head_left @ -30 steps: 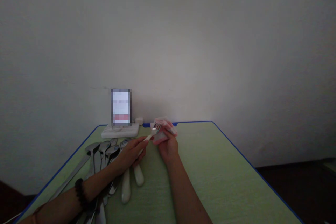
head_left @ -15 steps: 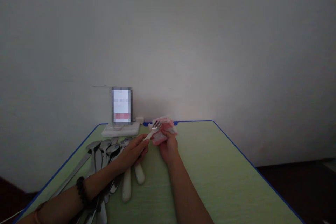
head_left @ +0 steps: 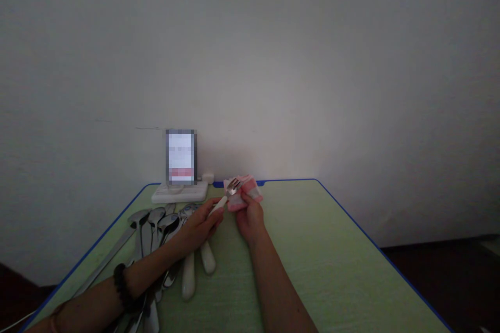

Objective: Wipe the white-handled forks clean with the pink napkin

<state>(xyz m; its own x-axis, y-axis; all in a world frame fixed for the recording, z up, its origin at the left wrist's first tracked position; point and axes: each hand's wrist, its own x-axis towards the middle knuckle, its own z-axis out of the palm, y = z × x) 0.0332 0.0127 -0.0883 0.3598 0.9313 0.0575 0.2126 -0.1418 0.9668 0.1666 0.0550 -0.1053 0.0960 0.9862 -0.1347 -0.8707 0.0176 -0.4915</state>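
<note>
Nearest you, steel spoons (head_left: 169, 223) and cream handles (head_left: 188, 278) lie on the green table (head_left: 332, 255); whether any are done, you cannot tell. Your left hand (head_left: 201, 225) closes round a cream-handled fork (head_left: 224, 201), seemingly mid-work, its tines against the pink-and-white cloth (head_left: 253, 192) your right hand (head_left: 250, 218) pinches. Beyond stands a lit screen (head_left: 181, 157).

The head camera faces a wall (head_left: 250, 62) across a table (head_left: 320, 250).

Setting appears domestic. From the table (head_left: 332, 270) centre: plain, scuffed wall (head_left: 273, 62) at twelve o'clock, lit screen (head_left: 181, 153) at eleven, everyday spoons (head_left: 169, 222) at nine.
</note>
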